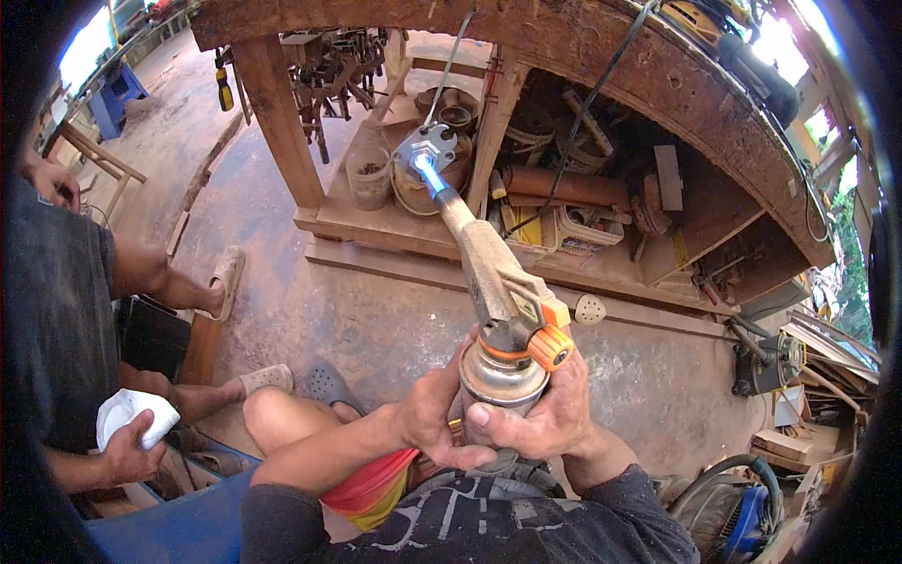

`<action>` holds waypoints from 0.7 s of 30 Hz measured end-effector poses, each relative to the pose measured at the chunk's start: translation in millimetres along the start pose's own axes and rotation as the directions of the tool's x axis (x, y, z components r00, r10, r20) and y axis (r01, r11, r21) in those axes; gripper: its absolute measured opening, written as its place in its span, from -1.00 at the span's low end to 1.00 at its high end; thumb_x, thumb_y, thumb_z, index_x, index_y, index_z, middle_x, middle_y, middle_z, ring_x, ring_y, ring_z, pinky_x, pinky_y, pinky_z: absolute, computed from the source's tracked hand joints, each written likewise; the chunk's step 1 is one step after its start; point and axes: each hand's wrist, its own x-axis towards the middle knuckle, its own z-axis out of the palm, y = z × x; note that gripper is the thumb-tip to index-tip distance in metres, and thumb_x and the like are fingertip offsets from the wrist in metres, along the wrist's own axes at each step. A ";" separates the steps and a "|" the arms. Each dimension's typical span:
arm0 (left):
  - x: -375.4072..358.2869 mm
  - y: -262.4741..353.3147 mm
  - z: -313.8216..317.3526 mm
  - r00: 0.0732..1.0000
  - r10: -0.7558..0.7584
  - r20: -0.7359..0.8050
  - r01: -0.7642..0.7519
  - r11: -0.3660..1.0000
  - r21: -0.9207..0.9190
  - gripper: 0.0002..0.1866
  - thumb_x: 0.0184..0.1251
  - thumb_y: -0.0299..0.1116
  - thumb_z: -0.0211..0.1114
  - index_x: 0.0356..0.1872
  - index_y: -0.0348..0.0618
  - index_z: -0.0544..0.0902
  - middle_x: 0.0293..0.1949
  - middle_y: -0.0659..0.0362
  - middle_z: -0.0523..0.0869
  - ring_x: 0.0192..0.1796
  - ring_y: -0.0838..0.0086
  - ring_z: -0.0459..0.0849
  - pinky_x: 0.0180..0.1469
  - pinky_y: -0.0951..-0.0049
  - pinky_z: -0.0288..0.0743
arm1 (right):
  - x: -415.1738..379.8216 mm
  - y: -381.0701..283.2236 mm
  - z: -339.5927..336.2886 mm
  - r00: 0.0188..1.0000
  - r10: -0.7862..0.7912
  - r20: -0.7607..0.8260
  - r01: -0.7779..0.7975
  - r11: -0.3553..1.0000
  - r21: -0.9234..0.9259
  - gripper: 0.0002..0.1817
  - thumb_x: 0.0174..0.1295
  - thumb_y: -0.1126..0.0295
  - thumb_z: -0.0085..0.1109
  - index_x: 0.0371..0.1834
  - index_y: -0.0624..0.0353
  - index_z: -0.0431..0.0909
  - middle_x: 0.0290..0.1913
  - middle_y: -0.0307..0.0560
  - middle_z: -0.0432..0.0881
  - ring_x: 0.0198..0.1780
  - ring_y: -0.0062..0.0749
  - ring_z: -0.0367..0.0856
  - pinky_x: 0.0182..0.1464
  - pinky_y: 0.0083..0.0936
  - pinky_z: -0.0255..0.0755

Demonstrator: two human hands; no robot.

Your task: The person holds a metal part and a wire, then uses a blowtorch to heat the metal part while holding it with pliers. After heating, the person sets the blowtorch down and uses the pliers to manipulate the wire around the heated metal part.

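A butane blowtorch [479, 273] with an orange knob points away from me, its metal gas canister [505, 383] upright near my body. My left hand [442, 414] is closed around the canister's left side. On the other side my right hand [550, 409] grips it too, just below the knob. A blue flame [430, 177] comes out of the nozzle and meets a flat metal plate [442, 143] with a raised middle piece and holes. The plate appears to hang from a thin grey cord or rod [455, 56] in front of the bench.
A wooden workbench [658, 75] carries tools on top. Its lower shelf holds a plastic tub [368, 177], clamps and pipes. At left, another person [61, 310] sits, one hand holding a white cloth or mask [133, 419]. Machines and wood scraps lie at right.
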 end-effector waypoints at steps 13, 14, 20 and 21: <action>-3.8 0.8 -0.4 0.999 0.002 -0.039 0.000 0.999 0.049 0.33 0.07 -0.08 0.56 0.57 -0.58 -0.25 0.36 -0.35 0.47 0.31 0.03 0.64 0.32 0.28 0.52 | -3.5 0.7 5.0 0.998 0.052 -0.018 -0.051 0.997 0.064 -0.04 0.02 0.16 0.56 0.40 0.43 0.24 0.20 0.19 0.48 0.18 -0.11 0.59 0.19 -0.24 0.50; -3.2 1.5 -0.4 0.999 -0.006 -0.039 0.007 0.999 0.043 0.33 0.07 -0.08 0.56 0.57 -0.58 -0.24 0.36 -0.35 0.48 0.30 0.02 0.64 0.32 0.28 0.52 | -4.2 0.7 5.4 0.998 0.052 -0.023 -0.050 0.996 0.072 -0.04 0.02 0.15 0.56 0.40 0.43 0.25 0.20 0.20 0.48 0.18 -0.10 0.59 0.19 -0.23 0.51; 0.8 3.4 -0.5 0.999 0.025 -0.044 -0.024 0.999 0.026 0.31 0.09 -0.08 0.55 0.56 -0.59 -0.23 0.37 -0.35 0.46 0.32 -0.01 0.62 0.34 0.25 0.50 | -2.3 1.2 4.3 1.000 0.011 -0.018 -0.011 1.000 -0.019 -0.04 0.01 0.13 0.55 0.39 0.43 0.27 0.20 0.20 0.48 0.16 -0.08 0.61 0.19 -0.24 0.51; 0.6 3.8 -0.6 0.999 0.025 -0.047 -0.024 0.999 0.023 0.31 0.09 -0.08 0.54 0.56 -0.58 -0.23 0.37 -0.35 0.46 0.33 -0.01 0.62 0.34 0.25 0.50 | -1.9 0.9 4.5 1.000 0.010 -0.017 -0.010 1.000 -0.019 -0.04 0.01 0.13 0.55 0.39 0.43 0.27 0.20 0.20 0.48 0.16 -0.08 0.61 0.19 -0.24 0.51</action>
